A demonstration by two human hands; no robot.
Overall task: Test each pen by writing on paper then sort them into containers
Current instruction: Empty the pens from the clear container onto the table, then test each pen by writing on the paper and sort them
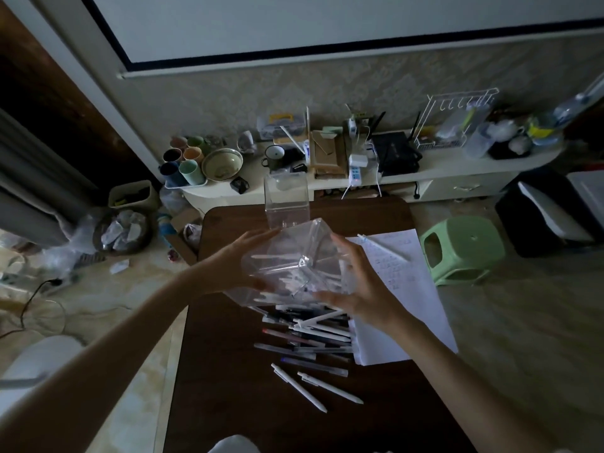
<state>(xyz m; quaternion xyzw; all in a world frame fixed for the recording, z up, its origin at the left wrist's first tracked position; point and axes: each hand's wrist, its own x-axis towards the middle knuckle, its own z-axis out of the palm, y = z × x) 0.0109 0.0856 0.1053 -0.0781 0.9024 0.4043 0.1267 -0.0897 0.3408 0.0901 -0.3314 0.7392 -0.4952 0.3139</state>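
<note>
Both hands hold a clear square container tilted above the dark brown table. My left hand grips its left side and my right hand grips its right side. Pale pen shapes show through its walls; whether they are inside it I cannot tell. Just below it lies a pile of several pens, with two white pens apart nearer me. A second clear container stands upright at the table's far edge. White paper with writing lies to the right, with one white pen on it.
A green plastic stool stands on the floor right of the table. Behind the table runs a low white shelf crowded with cups, a bowl, boxes and a router. Bins and loose bags sit on the floor at the left.
</note>
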